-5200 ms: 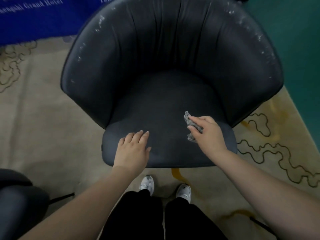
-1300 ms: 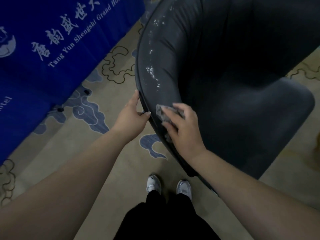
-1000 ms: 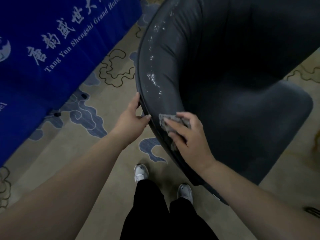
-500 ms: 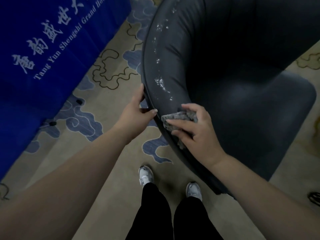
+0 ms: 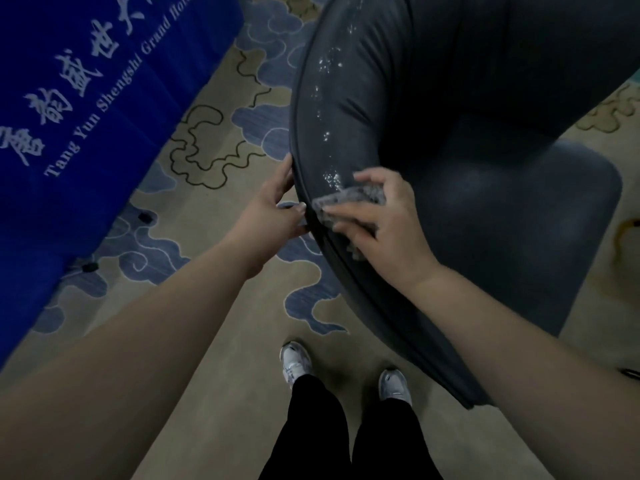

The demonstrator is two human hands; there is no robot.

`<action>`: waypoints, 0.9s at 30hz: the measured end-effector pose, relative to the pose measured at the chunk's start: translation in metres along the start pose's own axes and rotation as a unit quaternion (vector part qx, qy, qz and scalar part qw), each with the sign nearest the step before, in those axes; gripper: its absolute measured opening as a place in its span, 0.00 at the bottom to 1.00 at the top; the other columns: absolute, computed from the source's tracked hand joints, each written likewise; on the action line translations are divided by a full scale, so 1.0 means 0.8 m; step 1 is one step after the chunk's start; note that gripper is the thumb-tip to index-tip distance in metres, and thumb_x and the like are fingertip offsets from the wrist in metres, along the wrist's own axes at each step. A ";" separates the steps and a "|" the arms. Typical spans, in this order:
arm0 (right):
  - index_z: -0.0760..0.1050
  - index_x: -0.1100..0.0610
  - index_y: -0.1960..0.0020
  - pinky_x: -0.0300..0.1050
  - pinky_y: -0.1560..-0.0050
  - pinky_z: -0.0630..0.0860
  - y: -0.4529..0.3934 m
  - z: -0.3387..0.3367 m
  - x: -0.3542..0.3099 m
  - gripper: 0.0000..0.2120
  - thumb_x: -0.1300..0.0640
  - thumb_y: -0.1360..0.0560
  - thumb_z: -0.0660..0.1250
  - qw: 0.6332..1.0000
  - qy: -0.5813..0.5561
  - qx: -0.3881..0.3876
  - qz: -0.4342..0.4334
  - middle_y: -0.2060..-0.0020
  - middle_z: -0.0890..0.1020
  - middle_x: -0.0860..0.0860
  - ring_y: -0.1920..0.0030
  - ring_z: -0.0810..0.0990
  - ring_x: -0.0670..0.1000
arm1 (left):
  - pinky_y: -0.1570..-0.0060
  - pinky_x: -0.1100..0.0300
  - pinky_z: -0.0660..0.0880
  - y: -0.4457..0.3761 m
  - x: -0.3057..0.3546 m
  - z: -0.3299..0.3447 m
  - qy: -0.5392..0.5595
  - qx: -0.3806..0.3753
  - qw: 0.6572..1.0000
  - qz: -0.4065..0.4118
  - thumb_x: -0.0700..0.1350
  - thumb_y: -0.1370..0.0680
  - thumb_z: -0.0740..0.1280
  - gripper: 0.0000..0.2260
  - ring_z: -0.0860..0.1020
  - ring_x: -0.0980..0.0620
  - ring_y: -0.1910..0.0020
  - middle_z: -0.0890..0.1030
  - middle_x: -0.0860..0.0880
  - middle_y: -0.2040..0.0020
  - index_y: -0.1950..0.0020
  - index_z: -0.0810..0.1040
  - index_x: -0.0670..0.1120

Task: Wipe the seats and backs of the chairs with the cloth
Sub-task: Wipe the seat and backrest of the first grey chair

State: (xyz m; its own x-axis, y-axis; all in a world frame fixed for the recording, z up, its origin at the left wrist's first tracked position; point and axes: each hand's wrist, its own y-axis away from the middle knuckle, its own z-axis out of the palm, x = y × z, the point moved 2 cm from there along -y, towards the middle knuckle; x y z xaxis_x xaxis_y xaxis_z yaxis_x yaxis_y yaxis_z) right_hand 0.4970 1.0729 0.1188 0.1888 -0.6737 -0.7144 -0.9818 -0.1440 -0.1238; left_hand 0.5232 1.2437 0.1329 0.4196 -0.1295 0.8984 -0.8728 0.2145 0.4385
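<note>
Right fingers: the fingers of the right hand lie spread and almost straight, and they press the small grey crumpled cloth flat on the chair.
Cloth place: the cloth lies on the upper padded edge of the backrest, just below the patch of white flakes, partly hidden under the palm.
Left fingers: the left hand holds the outer rim of the backrest; the thumb touches the rim beside the cloth, and the other fingers go behind the back, where I cannot tell how they lie.
Chair: the dark grey leather tub chair has a curved back and a round seat; more white flakes run up along the rim.
Change: compared with half a second ago, the right hand and cloth are a little higher on the rim, nearer to the flakes; the left hand keeps its place.
Around: a beige carpet with blue cloud pattern, a blue banner with white letters, two grey-white shoes and black trousers below.
</note>
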 end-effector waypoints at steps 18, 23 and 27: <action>0.82 0.47 0.46 0.38 0.34 0.61 -0.053 0.013 -0.009 0.11 0.55 0.28 0.72 0.998 0.028 0.048 0.016 0.40 0.70 0.53 0.38 0.66 0.53 | 0.51 0.53 0.80 -0.036 0.012 -0.027 0.022 -0.059 0.998 -0.019 0.32 0.21 0.60 0.35 0.76 0.52 0.38 0.69 0.54 0.30 0.24 0.54 0.62; 0.81 0.48 0.43 0.30 0.36 0.58 -0.025 0.011 -0.003 0.13 0.56 0.27 0.71 0.998 0.018 0.052 0.031 0.41 0.70 0.52 0.39 0.66 0.52 | 0.53 0.55 0.80 -0.042 0.011 -0.027 0.039 -0.053 0.998 -0.018 0.34 0.20 0.61 0.32 0.78 0.54 0.42 0.72 0.54 0.33 0.26 0.56 0.64; 0.81 0.49 0.43 0.27 0.37 0.56 -0.087 0.017 -0.008 0.13 0.56 0.27 0.71 0.995 0.035 0.086 0.047 0.41 0.70 0.54 0.39 0.66 0.53 | 0.54 0.56 0.80 -0.045 0.011 -0.028 0.038 -0.050 0.998 -0.021 0.36 0.19 0.60 0.30 0.78 0.54 0.42 0.72 0.54 0.33 0.26 0.56 0.63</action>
State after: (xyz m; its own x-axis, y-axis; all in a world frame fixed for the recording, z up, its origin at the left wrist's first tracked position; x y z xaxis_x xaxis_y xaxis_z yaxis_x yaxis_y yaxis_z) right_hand 0.5638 1.0973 0.1223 0.0909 -0.7280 -0.6795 -0.9830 0.0439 -0.1785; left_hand 0.5642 1.2567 0.1256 0.4762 -0.0667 0.8768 -0.8266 0.3061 0.4723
